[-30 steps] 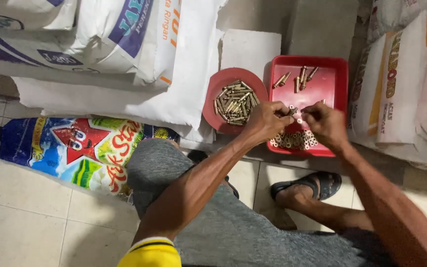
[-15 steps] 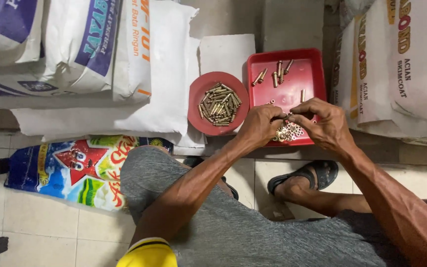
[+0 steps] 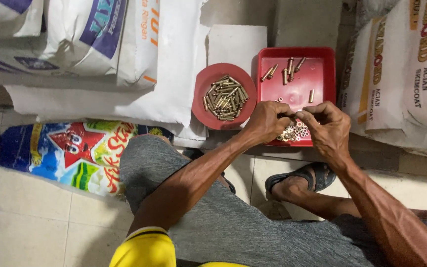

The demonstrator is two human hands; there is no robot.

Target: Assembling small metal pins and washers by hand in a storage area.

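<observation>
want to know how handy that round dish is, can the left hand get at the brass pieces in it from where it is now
Probably yes. The left hand is right beside the round red dish, whose brass pieces lie open on top with nothing over them. It is busy pinching something small with the right hand, though.

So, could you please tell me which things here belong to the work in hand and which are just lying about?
In use: left hand, right hand, red tray, nuts, loose bolts, round dish of bolts.
Lying about: white sacks, colourful bag, sandal.
</observation>
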